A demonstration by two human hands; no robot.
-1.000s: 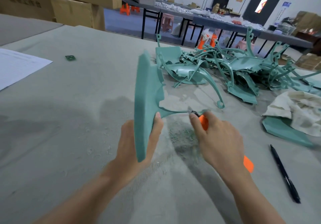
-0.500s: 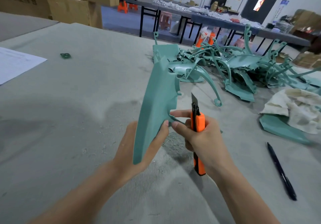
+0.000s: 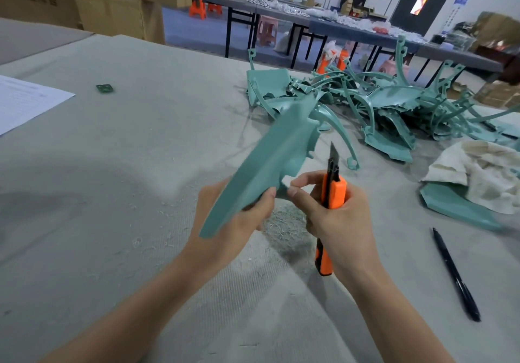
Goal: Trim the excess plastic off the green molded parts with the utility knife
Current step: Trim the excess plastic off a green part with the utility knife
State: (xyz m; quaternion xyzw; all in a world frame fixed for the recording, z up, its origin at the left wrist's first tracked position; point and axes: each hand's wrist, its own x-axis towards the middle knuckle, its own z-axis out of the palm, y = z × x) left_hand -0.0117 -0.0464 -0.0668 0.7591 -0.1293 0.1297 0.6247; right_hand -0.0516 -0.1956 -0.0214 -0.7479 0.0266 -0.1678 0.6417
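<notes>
Gripping, with the left hand (image 3: 239, 222), the lower edge of a long, curved teal-green molded plastic panel (image 3: 270, 160), raised above the near middle of the grey fabric-covered surface (image 3: 112, 165) and tilted from near left up toward far right. Clasping, with the right hand (image 3: 337, 216), an orange-bodied utility knife (image 3: 333, 191) upright in the curled lower fingers, blade out, pointing up and clear of the plastic, with thumb and forefinger stretched left to a small tab at the panel's lower right edge; hard to tell whether pinched or merely touched. Reads as a check for leftover flash between cuts. To do it well: run a fingertip along the whole edge, turn the panel to present any remaining burr to the right, then bring the blade in at a shallow angle and shave away from the left thumb in light passes, over the heap of pale plastic shavings (image 3: 284, 224) directly below. Keep the upright blade tip well off the face. Plenty seemingly ahead, judging by the tangled pile of teal-green molded parts (image 3: 394, 109) lying far right.
</notes>
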